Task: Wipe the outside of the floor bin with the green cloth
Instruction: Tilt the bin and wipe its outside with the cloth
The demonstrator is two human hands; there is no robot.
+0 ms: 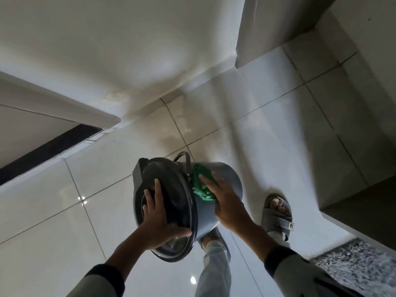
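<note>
Above a glossy tiled floor point(64, 211), the floor bin point(216, 213) is lifted clear of the ground and tipped on its side between the person's two hands, its dark lid point(171, 200) facing the camera. The left hand point(156, 219) lies spread across the lid with the fingers open and the thumb hooked toward the lower rim, bracing rather than clenching. The right hand point(225, 202) presses the green cloth point(201, 185) flat against the bin's curved grey wall just behind the lid's rim, palm down and fingers extended, so the cloth is pinned under the hand rather than bunched in a fist. I judge the wiping to be under way: the cloth is in contact with the outside, near the top of the body, but nothing shows which parts have been covered, and the far side and base are hidden, so much of the wall may remain. The bin's body looks like smooth moulded plastic, round and slightly tapered; the lid is darker, domed, with a raised rim, a blocky hinge piece at its upper edge and a thin wire bail beside that. The cloth looks soft and crumpled. Below the bin a sandalled foot point(278, 213) stands on the pale tiles, near a speckled mat point(360, 266).
</note>
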